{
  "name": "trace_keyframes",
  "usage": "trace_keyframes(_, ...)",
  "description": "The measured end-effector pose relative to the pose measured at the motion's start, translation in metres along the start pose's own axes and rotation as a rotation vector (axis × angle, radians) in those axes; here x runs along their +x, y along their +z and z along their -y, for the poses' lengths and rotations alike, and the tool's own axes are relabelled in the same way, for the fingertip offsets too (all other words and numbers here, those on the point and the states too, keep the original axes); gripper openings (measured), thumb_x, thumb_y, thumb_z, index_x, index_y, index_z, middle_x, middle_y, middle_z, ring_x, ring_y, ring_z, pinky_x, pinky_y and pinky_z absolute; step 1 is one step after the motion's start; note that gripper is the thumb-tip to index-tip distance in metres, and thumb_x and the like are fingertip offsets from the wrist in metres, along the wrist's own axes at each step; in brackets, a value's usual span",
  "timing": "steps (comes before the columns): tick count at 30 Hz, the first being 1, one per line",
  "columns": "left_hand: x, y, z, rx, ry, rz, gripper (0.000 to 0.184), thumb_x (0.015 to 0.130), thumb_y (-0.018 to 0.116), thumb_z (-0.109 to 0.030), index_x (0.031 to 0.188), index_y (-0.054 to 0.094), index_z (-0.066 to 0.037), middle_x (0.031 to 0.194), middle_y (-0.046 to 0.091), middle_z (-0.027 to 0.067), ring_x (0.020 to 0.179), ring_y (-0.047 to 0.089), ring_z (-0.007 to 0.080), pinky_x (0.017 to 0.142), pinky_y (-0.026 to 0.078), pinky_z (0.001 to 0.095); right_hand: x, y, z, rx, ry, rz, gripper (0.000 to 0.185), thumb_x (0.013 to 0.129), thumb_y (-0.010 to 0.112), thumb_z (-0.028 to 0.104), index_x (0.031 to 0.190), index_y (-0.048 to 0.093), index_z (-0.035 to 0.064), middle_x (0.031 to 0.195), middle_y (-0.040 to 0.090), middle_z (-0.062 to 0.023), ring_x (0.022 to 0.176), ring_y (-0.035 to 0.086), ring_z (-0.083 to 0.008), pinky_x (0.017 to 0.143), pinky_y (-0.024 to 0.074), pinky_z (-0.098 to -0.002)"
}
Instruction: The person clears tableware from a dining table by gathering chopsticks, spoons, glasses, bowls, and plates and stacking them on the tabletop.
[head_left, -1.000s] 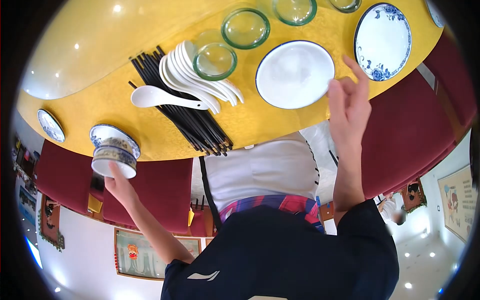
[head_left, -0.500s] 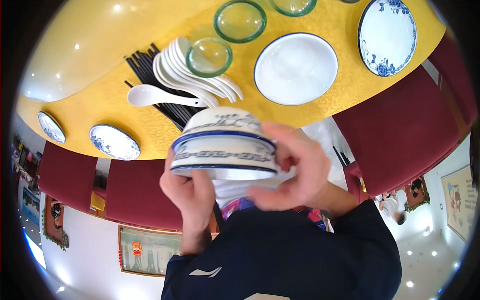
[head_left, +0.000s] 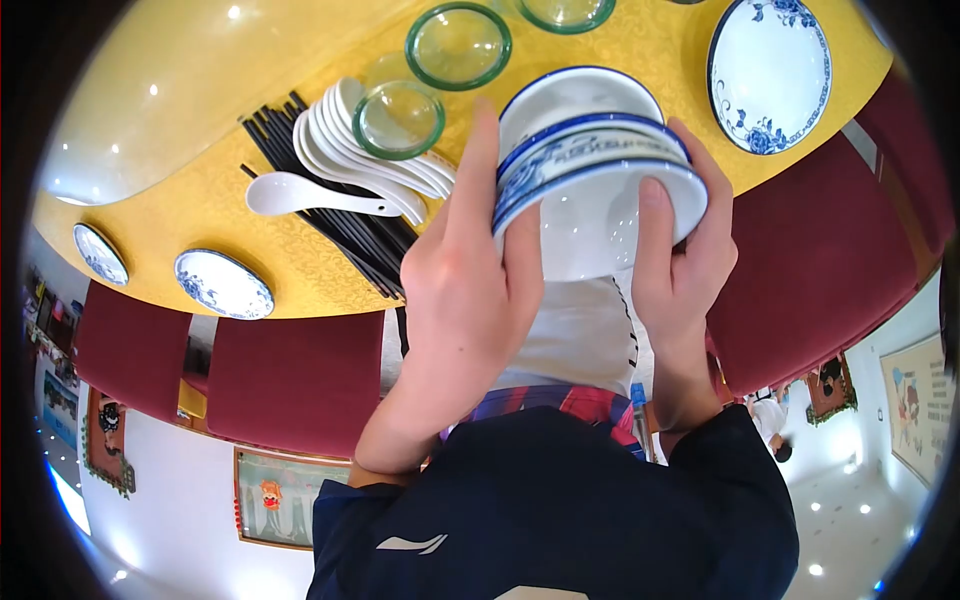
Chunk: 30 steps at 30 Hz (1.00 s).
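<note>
My left hand (head_left: 462, 275) and my right hand (head_left: 690, 275) grip two stacked bowls (head_left: 590, 225) from either side. The bowls are white with blue rims and blue patterns outside. They are tilted, and the nearer one shows its white inside with my thumbs over its rim. Just behind them is a blue-rimmed white bowl (head_left: 580, 92) on the table, partly hidden; whether the stack touches it I cannot tell. Left of my left hand lie several white spoons (head_left: 350, 150) on a bundle of black chopsticks (head_left: 345, 235), with one spoon (head_left: 310, 195) set apart.
Green-rimmed glass bowls (head_left: 458, 46) stand beyond the spoons on the yellow tablecloth (head_left: 300, 275). A blue-flowered plate (head_left: 770, 80) is at the right; smaller patterned plates (head_left: 225, 283) sit at the left edge. A large glass turntable (head_left: 200, 90) fills the upper left. Dark red chairs (head_left: 800, 260) line the table.
Both hands have carried the two bowls up and to the right, from near my body to the white bowl on the table. The stack has turned so the inside of the nearer bowl shows.
</note>
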<state>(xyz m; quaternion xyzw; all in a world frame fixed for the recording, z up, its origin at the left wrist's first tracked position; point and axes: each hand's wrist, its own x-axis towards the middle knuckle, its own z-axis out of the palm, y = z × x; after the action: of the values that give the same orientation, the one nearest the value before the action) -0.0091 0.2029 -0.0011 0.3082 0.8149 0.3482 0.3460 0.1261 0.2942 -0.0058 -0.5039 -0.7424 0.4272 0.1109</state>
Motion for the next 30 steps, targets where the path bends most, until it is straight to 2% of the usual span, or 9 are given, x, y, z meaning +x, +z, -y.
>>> trace_keyframes(2,0.008,0.002,-0.005,0.029,-0.051,0.044,0.048,0.086,0.059,-0.004,0.133,0.048,0.001,0.086,0.065,0.0243,0.072,0.065,0.0379,0.063,0.052,0.0368,0.005,0.001,-0.005,0.004,-0.008,0.006,0.036,0.095,0.054,0.011,0.127,0.051,-0.0063,0.106,0.067,-0.0145,0.094,0.063,-0.0134,0.082,0.0478,-0.0235)
trace_keyframes(3,0.012,0.002,-0.006,0.107,-0.057,0.05,0.037,0.093,0.057,-0.012,0.127,0.055,0.001,0.088,0.069,0.0167,0.064,0.065,0.0179,0.061,0.05,0.0256,0.008,0.0,-0.005,0.006,0.03,0.03,0.036,0.095,0.053,0.011,0.128,0.051,-0.0053,0.105,0.068,-0.0141,0.093,0.063,-0.0126,0.081,0.0482,-0.0232)
trace_keyframes(10,0.024,0.0,-0.004,0.144,-0.132,0.151,0.039,0.093,0.058,-0.015,0.128,0.054,0.002,0.08,0.069,0.018,0.054,0.062,0.0178,0.056,0.049,0.0265,0.017,-0.001,-0.009,-0.052,0.017,0.062,0.038,0.093,0.057,0.011,0.13,0.053,0.0005,0.095,0.07,-0.0117,0.068,0.062,-0.0082,0.062,0.0478,-0.0206)
trace_keyframes(13,0.023,0.004,0.001,0.134,-0.094,0.106,0.044,0.09,0.061,-0.018,0.127,0.052,0.004,0.064,0.062,0.0202,0.05,0.063,0.0313,0.047,0.048,0.0356,0.025,-0.015,0.001,-0.14,0.071,0.153,0.04,0.091,0.06,0.011,0.13,0.055,0.0037,0.092,0.07,-0.0127,0.058,0.06,-0.0095,0.054,0.0464,-0.0216)
trace_keyframes(19,0.017,0.003,0.013,-0.171,-0.218,0.175,0.045,0.094,0.056,-0.023,0.128,0.05,0.006,0.061,0.06,0.0118,0.05,0.06,0.0167,0.049,0.047,0.0286,0.021,-0.023,-0.007,-0.155,-0.028,0.156,0.039,0.09,0.06,0.011,0.128,0.056,0.002,0.088,0.07,-0.0108,0.05,0.056,-0.0082,0.05,0.044,-0.021)
trace_keyframes(21,0.018,-0.001,0.012,-0.534,-0.437,0.182,0.044,0.097,0.051,-0.025,0.129,0.049,0.006,0.066,0.06,0.0072,0.055,0.057,0.0107,0.053,0.046,0.0243,0.017,-0.025,-0.01,-0.097,-0.068,0.104,0.038,0.09,0.059,0.011,0.127,0.057,0.0006,0.089,0.07,-0.0119,0.05,0.057,-0.0084,0.049,0.0441,-0.0212)
trace_keyframes(24,0.022,-0.003,0.014,-0.51,-0.46,0.265,0.04,0.098,0.05,-0.023,0.128,0.05,0.003,0.071,0.062,0.0045,0.057,0.058,0.0095,0.055,0.045,0.0227,0.008,-0.034,-0.009,-0.099,-0.023,0.126,0.037,0.092,0.054,0.009,0.126,0.055,-0.0047,0.1,0.07,-0.0161,0.064,0.064,-0.0101,0.061,0.0496,-0.0219)
trace_keyframes(27,0.02,0.001,0.017,-0.504,-0.473,0.244,0.037,0.096,0.053,-0.017,0.127,0.051,0.002,0.068,0.061,0.0063,0.055,0.056,0.0092,0.053,0.045,0.0233,0.001,-0.036,-0.023,0.16,0.054,-0.089,0.036,0.097,0.043,0.013,0.125,0.05,-0.0101,0.121,0.06,-0.0199,0.104,0.062,-0.0246,0.094,0.0465,-0.0347)
trace_keyframes(30,0.016,0.007,0.02,-0.233,-0.303,0.23,0.036,0.093,0.057,-0.011,0.126,0.051,0.003,0.067,0.059,0.0083,0.054,0.054,0.0081,0.052,0.044,0.0231,0.0,-0.047,-0.029,0.295,0.247,-0.334,0.038,0.099,0.044,0.019,0.125,0.048,-0.0082,0.114,0.061,-0.0172,0.1,0.064,-0.0238,0.087,0.0528,-0.0351)
